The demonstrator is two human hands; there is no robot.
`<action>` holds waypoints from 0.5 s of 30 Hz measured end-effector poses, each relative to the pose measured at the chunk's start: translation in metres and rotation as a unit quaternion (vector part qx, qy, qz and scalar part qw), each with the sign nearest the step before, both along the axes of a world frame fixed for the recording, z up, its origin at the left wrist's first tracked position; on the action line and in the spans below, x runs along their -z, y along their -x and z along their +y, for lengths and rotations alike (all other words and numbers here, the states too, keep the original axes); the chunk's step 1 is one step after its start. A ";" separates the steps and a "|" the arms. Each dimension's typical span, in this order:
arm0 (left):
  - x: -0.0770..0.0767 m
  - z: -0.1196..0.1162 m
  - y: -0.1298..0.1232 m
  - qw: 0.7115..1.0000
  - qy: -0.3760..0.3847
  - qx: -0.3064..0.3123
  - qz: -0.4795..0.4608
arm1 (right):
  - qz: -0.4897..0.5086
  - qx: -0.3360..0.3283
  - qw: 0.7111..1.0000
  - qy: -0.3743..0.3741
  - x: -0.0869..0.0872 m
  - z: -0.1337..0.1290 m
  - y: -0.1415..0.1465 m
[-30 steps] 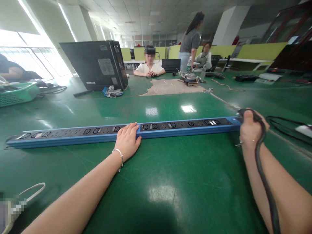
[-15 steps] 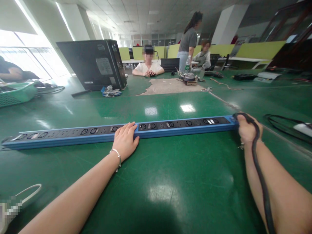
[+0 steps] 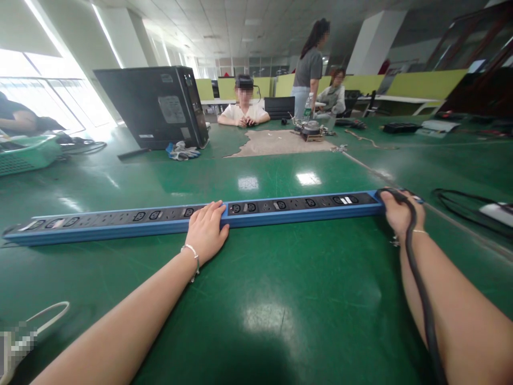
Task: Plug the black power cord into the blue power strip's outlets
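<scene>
A long blue power strip (image 3: pixel 304 215) with a row of black sockets lies across the green table. My left hand (image 3: pixel 206 225) lies over its middle, fingers across the top and the thumb down the near side. At the strip's right end, my right hand (image 3: pixel 403 214) is closed around it, thumb on top; the fingers underneath are hidden. From that end a thick black cable (image 3: pixel 412 251) bends over my right hand and runs down along the forearm, out of the picture.
A black computer case (image 3: pixel 148 107) stands at the back left, with gloves (image 3: pixel 183 151) beside it. A green basket (image 3: pixel 28 155) is at the far left. Torn cardboard (image 3: pixel 276 143) lies ahead; a person sits behind it. Another black cable (image 3: pixel 465 206) is coiled at right.
My right hand has shifted slightly left along the strip's end, and a bit of the blue end now shows beyond it. The cable moved with it. My left hand stays put.
</scene>
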State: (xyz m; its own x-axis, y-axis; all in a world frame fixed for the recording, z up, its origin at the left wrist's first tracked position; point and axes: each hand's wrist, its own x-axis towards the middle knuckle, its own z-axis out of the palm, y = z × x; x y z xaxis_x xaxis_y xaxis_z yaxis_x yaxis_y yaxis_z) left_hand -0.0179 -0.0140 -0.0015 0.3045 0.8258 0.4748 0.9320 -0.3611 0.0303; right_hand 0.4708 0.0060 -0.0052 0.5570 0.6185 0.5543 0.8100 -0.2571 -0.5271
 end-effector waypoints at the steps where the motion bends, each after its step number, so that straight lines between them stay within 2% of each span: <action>1: 0.000 0.000 0.000 1.000 0.000 0.001 0.000 | -0.007 0.010 1.000 0.011 0.000 0.000 -0.001; 4: -0.001 0.000 0.000 1.000 0.002 0.002 -0.003 | -0.016 0.040 0.998 0.048 0.002 0.000 -0.005; 7: -0.001 0.000 0.000 1.000 0.004 0.003 -0.012 | -0.016 0.041 0.997 0.068 0.005 -0.001 -0.012; 11: 0.000 0.000 0.000 1.000 0.006 0.005 -0.014 | -0.026 0.028 0.998 0.054 0.011 -0.001 -0.018; 15: 0.000 0.000 0.000 1.000 -0.001 0.001 -0.010 | -0.021 0.036 0.999 0.032 0.009 -0.003 -0.012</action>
